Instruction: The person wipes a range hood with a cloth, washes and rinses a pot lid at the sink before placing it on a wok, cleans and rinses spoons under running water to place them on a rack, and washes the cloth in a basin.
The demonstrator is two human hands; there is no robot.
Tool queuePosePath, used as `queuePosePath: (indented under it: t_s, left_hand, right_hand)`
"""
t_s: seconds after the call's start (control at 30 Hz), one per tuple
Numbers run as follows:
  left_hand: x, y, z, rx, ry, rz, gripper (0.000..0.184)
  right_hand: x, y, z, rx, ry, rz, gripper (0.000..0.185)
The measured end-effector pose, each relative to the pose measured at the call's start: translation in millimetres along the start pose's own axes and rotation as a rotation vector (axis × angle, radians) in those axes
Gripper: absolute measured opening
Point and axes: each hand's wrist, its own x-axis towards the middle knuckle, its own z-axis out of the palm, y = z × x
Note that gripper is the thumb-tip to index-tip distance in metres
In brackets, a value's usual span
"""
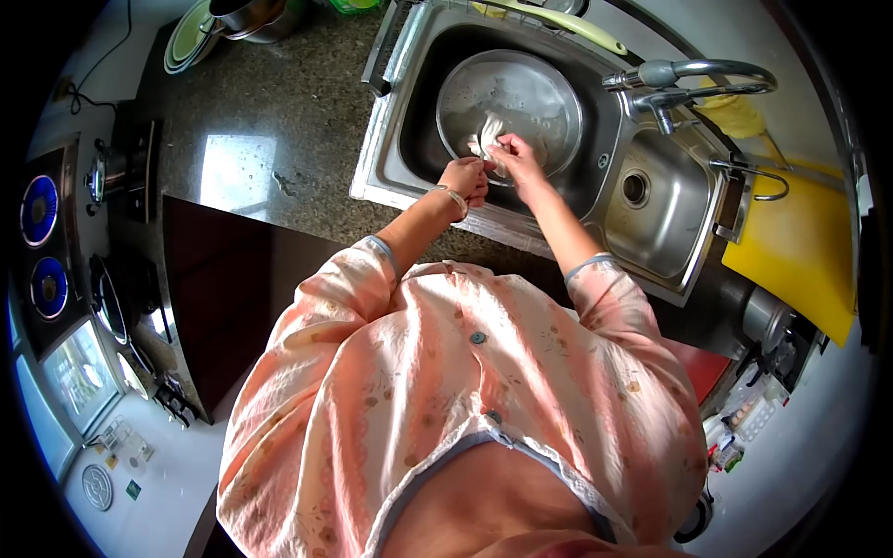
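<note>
A pale, stringy bunch (492, 125), whitish and soft-looking, is held over the near edge of a round metal basin (456, 88). My right hand (519, 162) is closed in a pinch on it from the right. My left hand (464, 179), with a bracelet at the wrist, is curled closed at the bunch's lower end. The fingertips of both hands meet there, and they partly hide what lies between them. Water with small bits or bubbles appears to lie in the basin, which sits in the large sink bowl (417, 121).
A chrome faucet (693, 79) rises behind the smaller sink bowl (665, 223) on the right. Beside that stands a yellow board (795, 256). Pots (251, 20) and plates (186, 42) occupy the counter's back left. A two-ring cooktop (42, 237) is at far left.
</note>
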Motion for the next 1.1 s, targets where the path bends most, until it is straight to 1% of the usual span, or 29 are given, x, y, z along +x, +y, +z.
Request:
queuePosePath:
  t_s: [0.03, 0.07, 0.13, 0.17, 0.2, 0.27, 0.3, 0.4, 0.43, 0.47, 0.5, 0.53, 0.57, 0.6, 0.63, 0.7, 0.73, 0.8, 0.83, 0.87, 0.93, 0.97, 1.03, 1.1]
  left_hand:
    - [2.6, -4.5, 4.5, 0.022, 0.038, -0.003, 0.022]
    - [3.0, -7.4, 4.9, 0.021, 0.039, -0.004, 0.022]
    - [1.1, -10.5, 4.1, 0.069, 0.039, 0.046, 0.023]
    - [0.3, -11.8, 2.6, 0.079, 0.044, 0.046, 0.023]
    - [-0.6, -14.1, 0.5, 0.079, 0.047, 0.040, 0.023]
    - [2.1, -11.8, -3.5, 0.082, 0.066, 0.050, 0.024]
    - [3.6, -9.3, -4.9, 0.125, 0.065, 0.066, 0.025]
    - [3.8, -5.4, -8.6, 0.135, 0.072, 0.043, 0.027]
    - [3.5, -5.1, -14.8, 0.132, 0.074, 0.044, 0.027]
    - [2.8, -5.7, -24.5, 0.101, 0.014, 0.037, 0.027]
    - [1.9, -8.3, -31.4, 0.071, -0.047, 0.027, 0.028]
    - [1.6, -10.0, -33.2, 0.073, -0.047, 0.024, 0.028]
    - [2.2, -10.7, -34.1, 0.064, -0.036, 0.034, 0.028]
    - [2.7, -11.5, -34.0, 0.055, -0.025, 0.043, 0.028]
    - [2.0, -11.5, -31.0, 0.053, -0.028, 0.041, 0.028]
    - [-1.4, -11.9, -20.8, 0.098, 0.021, 0.102, 0.027]
    - [-1.1, -12.0, -17.5, 0.100, 0.017, 0.103, 0.027]
    - [-1.6, -14.2, -12.9, 0.228, 0.014, 0.158, 0.027]
    - [-1.5, -16.2, -10.7, 0.253, 0.046, 0.181, 0.027]
    - [-2.5, -16.7, -11.5, 0.254, 0.047, 0.180, 0.027]
    - [-6.5, -16.6, -13.6, 0.276, 0.021, 0.185, 0.028]
    - [-6.2, -16.8, -16.4, 0.276, 0.023, 0.185, 0.028]
    - [-6.1, -18.5, -21.1, 0.269, 0.017, 0.172, 0.029]
    - [-6.0, -19.9, -20.9, 0.269, 0.011, 0.174, 0.029]
  right_hand:
    - [-0.3, 2.4, 4.2, 0.044, 0.065, 0.067, 0.018]
    - [0.9, 3.1, 5.8, 0.044, 0.065, 0.068, 0.018]
    - [5.0, 0.2, 10.5, -0.350, 0.230, -0.237, 0.018]
    - [5.8, -2.2, 7.7, -0.566, 0.248, -0.392, 0.016]
    - [3.3, -7.3, 6.7, -0.563, 0.247, -0.386, 0.016]
    - [3.6, -20.7, 6.1, -0.821, 0.186, -0.544, 0.016]
    - [5.9, -19.7, 3.7, -0.841, 0.147, -0.600, 0.018]
    - [10.7, -14.8, -1.6, -0.916, 0.119, -0.624, 0.021]
    - [21.0, -5.6, -15.5, -0.812, 0.292, -0.429, 0.025]
    - [30.7, 3.0, -31.6, -0.698, 0.461, -0.230, 0.030]
    - [32.8, 9.8, -40.4, -0.446, 0.386, -0.143, 0.035]
    - [36.2, 11.5, -47.1, -0.391, 0.293, -0.161, 0.037]
    - [36.7, 14.1, -54.0, -0.262, 0.217, -0.071, 0.040]
    - [27.5, -3.7, -52.1, -0.135, 0.140, 0.019, 0.043]
    - [20.0, -15.9, -44.8, -0.137, 0.142, 0.021, 0.043]
    - [5.4, -32.9, -22.3, -0.076, 0.097, 0.161, 0.054]
    - [0.4, -38.2, -13.4, -0.077, 0.102, 0.159, 0.054]
    - [-8.1, -44.1, 0.4, -0.388, 0.099, 0.035, 0.063]
    - [-1.0, -28.3, 2.5, -0.403, 0.149, -0.036, 0.062]
    - [5.8, -15.6, -2.6, -0.402, 0.149, -0.036, 0.062]
    - [9.4, -11.0, -4.3, -0.270, 0.147, 0.027, 0.058]
    - [10.6, -8.9, -5.6, -0.269, 0.145, 0.028, 0.058]
    - [10.3, -6.2, -8.0, -0.208, 0.056, 0.058, 0.051]
    - [11.3, -6.1, -8.7, -0.168, 0.027, 0.091, 0.051]
